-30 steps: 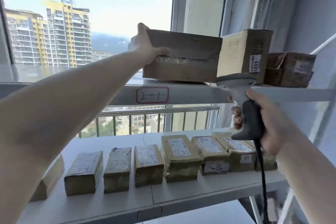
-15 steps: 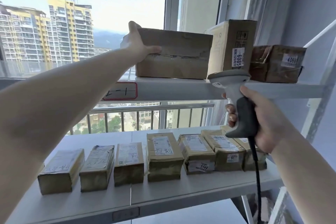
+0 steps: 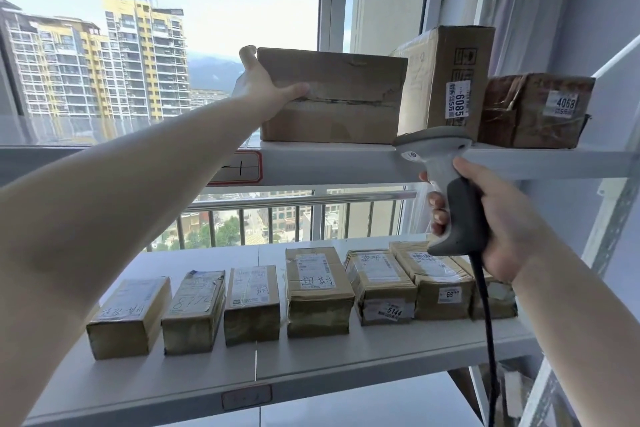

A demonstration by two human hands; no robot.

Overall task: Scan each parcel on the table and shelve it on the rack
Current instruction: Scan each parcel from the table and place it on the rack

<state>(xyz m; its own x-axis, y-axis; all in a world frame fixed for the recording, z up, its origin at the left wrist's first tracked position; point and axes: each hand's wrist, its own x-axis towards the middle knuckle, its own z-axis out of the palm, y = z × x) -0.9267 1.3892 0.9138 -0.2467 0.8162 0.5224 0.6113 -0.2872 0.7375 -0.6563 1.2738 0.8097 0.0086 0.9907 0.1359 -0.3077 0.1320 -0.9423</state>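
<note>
A wide brown cardboard parcel (image 3: 343, 97) lies on the upper shelf (image 3: 346, 163) of the white rack. My left hand (image 3: 263, 87) grips its left end, thumb across the front face and fingers over the top corner. My right hand (image 3: 498, 218) holds a grey and white barcode scanner (image 3: 446, 180) by its handle, just below and in front of that shelf; its black cable hangs down. To the right of the parcel stand an upright box labelled 6085 (image 3: 450, 80) and a dark brown box labelled 4068 (image 3: 536, 111).
Several small taped parcels (image 3: 318, 291) stand in a row on the lower shelf (image 3: 346, 364). A red-edged tag (image 3: 239, 168) marks the upper shelf's front. Behind the rack are a window and a balcony railing (image 3: 298, 198). The rack's right upright (image 3: 609, 204) slants past my right arm.
The parcel has settled flat on the upper shelf, closer to the 6085 box. The view has shifted, so the lower row sits further right in the frame. The scanner stays in my right hand.
</note>
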